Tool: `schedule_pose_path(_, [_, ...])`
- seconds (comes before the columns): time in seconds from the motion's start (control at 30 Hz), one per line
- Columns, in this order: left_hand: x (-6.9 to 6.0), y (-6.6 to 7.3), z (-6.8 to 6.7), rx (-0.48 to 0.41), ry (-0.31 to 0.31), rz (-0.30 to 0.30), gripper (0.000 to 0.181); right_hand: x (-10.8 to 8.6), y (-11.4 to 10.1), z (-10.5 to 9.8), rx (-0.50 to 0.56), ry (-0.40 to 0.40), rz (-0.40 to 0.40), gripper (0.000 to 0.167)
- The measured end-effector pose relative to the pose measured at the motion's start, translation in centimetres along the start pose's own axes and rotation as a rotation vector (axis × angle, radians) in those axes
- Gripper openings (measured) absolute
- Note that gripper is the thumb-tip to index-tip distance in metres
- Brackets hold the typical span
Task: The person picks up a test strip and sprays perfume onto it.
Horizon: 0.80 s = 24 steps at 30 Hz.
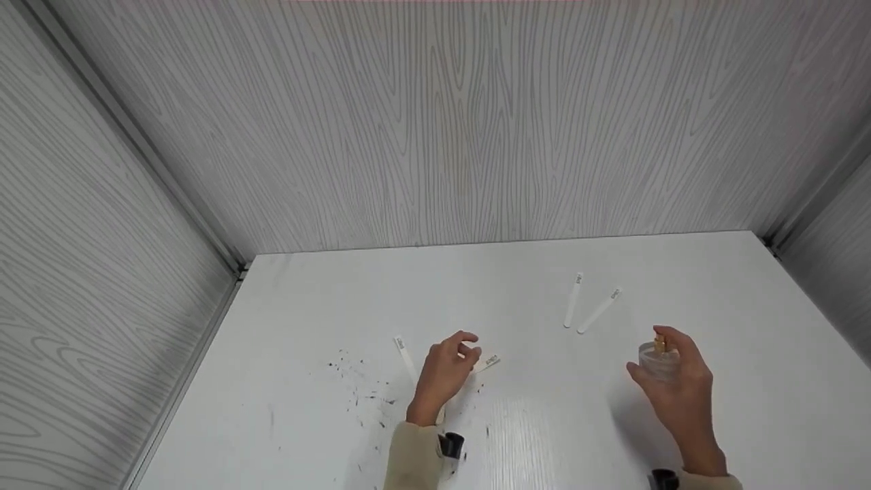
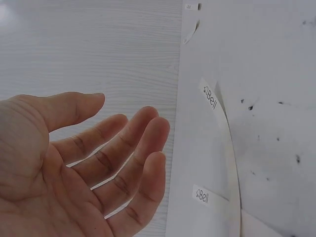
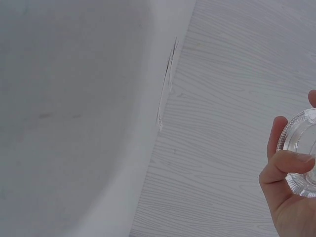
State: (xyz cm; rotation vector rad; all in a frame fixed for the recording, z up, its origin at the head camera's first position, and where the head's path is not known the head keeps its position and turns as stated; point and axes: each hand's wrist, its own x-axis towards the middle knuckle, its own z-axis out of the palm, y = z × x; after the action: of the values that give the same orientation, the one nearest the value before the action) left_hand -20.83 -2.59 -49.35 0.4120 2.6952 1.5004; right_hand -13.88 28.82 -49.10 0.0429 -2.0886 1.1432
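Observation:
My right hand [image 1: 684, 401] holds a round clear glass perfume bottle [image 1: 659, 366] above the table, with a fingertip on its gold spray top [image 1: 659, 342]. In the right wrist view the ribbed bottle [image 3: 298, 133] is cut off by the frame edge. My left hand [image 1: 444, 373] hovers with loosely bent fingers and nothing in them, as the left wrist view confirms. Near it lie two white paper test strips marked "Bell": one strip [image 2: 210, 98] is curved, and the other strip [image 1: 487, 363] lies partly hidden by the hand in the head view.
Two further paper strips, one [image 1: 573, 299] beside another [image 1: 599, 311], lie farther back on the white table [image 1: 306, 292]. Dark specks [image 1: 371, 395] are scattered left of my left hand. Wood-grain panels [image 1: 442, 122] enclose the table at the back and sides.

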Motion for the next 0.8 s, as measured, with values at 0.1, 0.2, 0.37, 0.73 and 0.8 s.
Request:
schedule_pose_path(0.1, [-0.3,-0.4,-0.3,0.013,0.019,-0.005,0.027,0.1,-0.1,0.0,-0.012,-0.008,0.007,0.064])
schedule_pose_path(0.2, [-0.6,-0.7,-0.6,0.015,0.025,-0.019,0.027,0.1,0.0,0.0,-0.017,-0.012,0.003,0.065])
schedule_pose_path(0.37, [-1.1,-1.5,-1.1,0.009,0.038,-0.033,0.026,0.0,0.2,0.0,-0.022,-0.024,-0.001,0.064])
schedule_pose_path(0.73, [-2.1,-3.0,-2.1,-0.018,0.073,-0.091,0.025,-0.1,-0.1,0.1,-0.023,-0.038,0.043,0.063])
schedule_pose_path(0.8, [-2.2,-3.1,-2.2,-0.019,0.088,-0.100,0.024,-0.1,-0.1,0.2,-0.023,-0.041,0.041,0.063])
